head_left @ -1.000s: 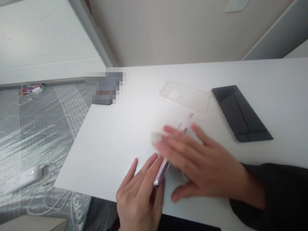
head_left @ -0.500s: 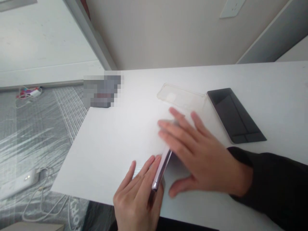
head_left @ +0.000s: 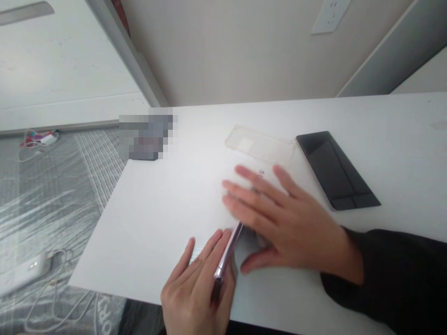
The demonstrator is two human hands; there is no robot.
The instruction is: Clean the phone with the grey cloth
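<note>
A slim phone-like device with a shiny purple edge [head_left: 228, 253] stands on its long side, its narrow edge facing me. My left hand [head_left: 195, 288] grips the near end between thumb and fingers. Over the far end lies my right hand [head_left: 282, 228], fingers spread and slightly blurred; it hides that part, and I cannot tell how firmly it touches. Beyond the hands a clear phone case [head_left: 265, 145] lies flat on the white table [head_left: 146, 223]. A dark, glossy-screened phone or small tablet [head_left: 337, 172] rests to the right of the case, its corner close to it.
A pixelated dark object [head_left: 148, 139] sits at the table's far left edge. Small reddish marks [head_left: 260, 173] show on the tabletop beyond my right hand. Cables and a white power strip [head_left: 28, 272] lie on the plastic-covered floor at left. A wall socket [head_left: 331, 16] is above the table.
My right hand's thumb has shifted up along the device, and the wrist has turned slightly. My left hand keeps its grip. The whole view has moved a little.
</note>
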